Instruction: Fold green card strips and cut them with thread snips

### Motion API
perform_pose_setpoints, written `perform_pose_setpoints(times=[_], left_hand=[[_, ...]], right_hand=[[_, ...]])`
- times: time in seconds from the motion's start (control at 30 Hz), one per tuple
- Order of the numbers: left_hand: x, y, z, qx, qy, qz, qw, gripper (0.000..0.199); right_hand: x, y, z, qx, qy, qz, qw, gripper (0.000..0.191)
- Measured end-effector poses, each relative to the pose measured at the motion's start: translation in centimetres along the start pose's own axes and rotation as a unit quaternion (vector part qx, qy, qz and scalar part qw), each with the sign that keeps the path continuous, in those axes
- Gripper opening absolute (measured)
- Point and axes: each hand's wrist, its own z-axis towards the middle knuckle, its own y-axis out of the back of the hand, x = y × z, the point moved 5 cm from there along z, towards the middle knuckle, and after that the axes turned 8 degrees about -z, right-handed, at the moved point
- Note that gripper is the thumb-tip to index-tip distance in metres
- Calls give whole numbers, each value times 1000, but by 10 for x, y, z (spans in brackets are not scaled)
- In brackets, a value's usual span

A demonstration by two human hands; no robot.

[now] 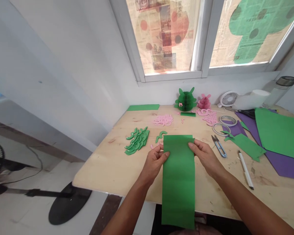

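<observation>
A long strip of green paper (178, 182) hangs upright between my hands, its lower end past the table's front edge. My left hand (154, 161) pinches its left side near the top, thumb in front. On the opposite side my right hand (205, 156) grips the upper right edge, thumb also in front. Behind the strip lies a wavy green paper cutout (161, 135), with small pink pieces partly hidden near my left fingers. A pile of green cutouts (137, 142) sits to the left. Blue-handled thread snips (219, 147) lie just beyond my right hand.
Pink cutouts (163, 120), a green paper figure (185, 100) and a pink one (204, 101) stand toward the wall. Tape rolls (227, 121), a white pen (245, 169), green sheets (281, 130), purple sheets (287, 166) and a small fan (228, 98) occupy the right.
</observation>
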Motion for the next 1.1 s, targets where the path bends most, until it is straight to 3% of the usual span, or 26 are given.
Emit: perform_pose_setpoints(times=[0.2,0.37,0.57,0.93,1.1], left_hand=[[7,-2,-4,9,22,2,1000,35],[1,-4,-3,-18,-15,7,1000,33],[0,-11,1,-71,-46,-11,996,39],[1,-10,-1,-61,-63,3,996,35],[13,-7,3,-66,-23,-53,996,38]], right_hand=[[-1,3,1,-57,10,-3,998,40],[2,3,-4,-76,27,-62,995,45],[4,-1,-10,-81,40,-81,993,44],[-6,-2,-13,-74,33,-87,993,43],[-11,-7,-13,-95,15,-57,994,42]])
